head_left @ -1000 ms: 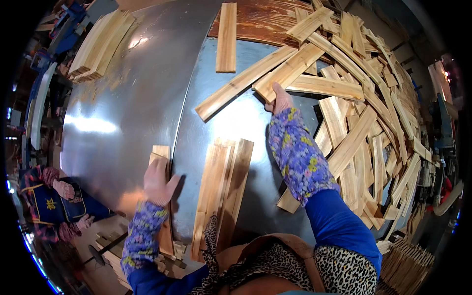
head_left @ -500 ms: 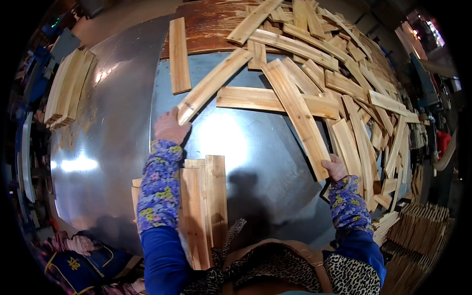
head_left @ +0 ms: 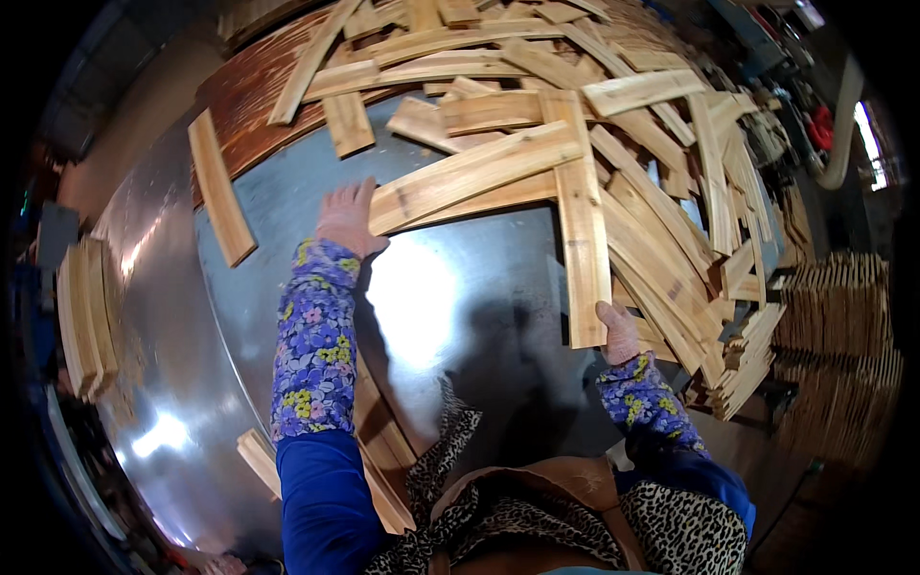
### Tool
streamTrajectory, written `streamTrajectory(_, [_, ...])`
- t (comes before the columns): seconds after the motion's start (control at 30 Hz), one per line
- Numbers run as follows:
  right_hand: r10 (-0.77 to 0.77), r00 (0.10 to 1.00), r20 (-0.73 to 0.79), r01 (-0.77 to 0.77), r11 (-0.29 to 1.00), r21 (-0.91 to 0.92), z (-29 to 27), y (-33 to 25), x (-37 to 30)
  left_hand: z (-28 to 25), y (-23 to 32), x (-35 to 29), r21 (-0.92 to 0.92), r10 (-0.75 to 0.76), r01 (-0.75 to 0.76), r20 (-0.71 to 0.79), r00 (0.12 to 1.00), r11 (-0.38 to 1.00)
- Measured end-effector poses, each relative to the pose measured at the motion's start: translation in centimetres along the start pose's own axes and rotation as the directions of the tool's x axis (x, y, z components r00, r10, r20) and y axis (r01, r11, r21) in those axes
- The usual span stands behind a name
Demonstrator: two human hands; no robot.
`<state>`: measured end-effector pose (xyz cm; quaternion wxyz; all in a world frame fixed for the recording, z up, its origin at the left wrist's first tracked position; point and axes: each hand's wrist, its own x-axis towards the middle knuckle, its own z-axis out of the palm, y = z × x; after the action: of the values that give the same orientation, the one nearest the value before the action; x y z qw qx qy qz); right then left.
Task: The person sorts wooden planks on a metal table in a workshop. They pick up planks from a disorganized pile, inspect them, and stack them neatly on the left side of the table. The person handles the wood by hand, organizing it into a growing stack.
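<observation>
My left hand (head_left: 350, 218) grips the left end of a pale wooden board (head_left: 474, 179), its thumb near the lower corner. The board slants up to the right, its far end overlapping a second wooden board (head_left: 582, 249). That second board runs lengthwise away from me, and my right hand (head_left: 620, 333) is closed on its near end, thumb on top. Beneath the slanted board another wooden board (head_left: 498, 199) shows in part. All these lie over a shiny metal tabletop (head_left: 479, 278).
A heap of loose boards (head_left: 661, 144) covers the far and right side. One board (head_left: 221, 187) lies alone at the left, near a board stack (head_left: 84, 321). More boards (head_left: 383, 431) lie beside my left forearm. Tall stacks of slats (head_left: 832, 316) stand at the right.
My view has turned to the right. The left-hand board has come over against the right-hand board, where before they were apart. Both hands keep hold of their board ends.
</observation>
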<state>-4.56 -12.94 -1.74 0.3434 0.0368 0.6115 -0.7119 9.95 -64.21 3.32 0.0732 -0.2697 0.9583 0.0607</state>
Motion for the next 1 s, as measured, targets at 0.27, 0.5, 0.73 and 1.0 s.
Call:
streamTrajectory(0.27, [0.017,0.999,0.049,-0.017,1.0,0.008,1.1,-1.1,-1.7,-7.1,1.2,-6.6,-0.057,-0.135,0.149,0.198,0.971,0.987])
streamTrajectory(0.5, [0.011,0.985,0.17,0.043,0.949,-0.312,3.9,1.2,-6.6,-5.6,9.8,-21.4,-0.617,-0.152,0.529,0.557,0.816,0.583])
streamTrajectory(0.73, [0.101,0.923,0.371,0.013,0.956,-0.294,6.0,6.6,-15.7,4.2,22.2,-35.7,-0.775,-0.048,0.458,0.528,0.848,-0.435])
streamTrajectory(1.0, [0.573,0.399,0.716,-0.741,0.661,-0.116,5.8,11.3,-20.3,14.9,18.8,-50.4,-0.697,-0.087,0.317,0.478,0.874,-0.643])
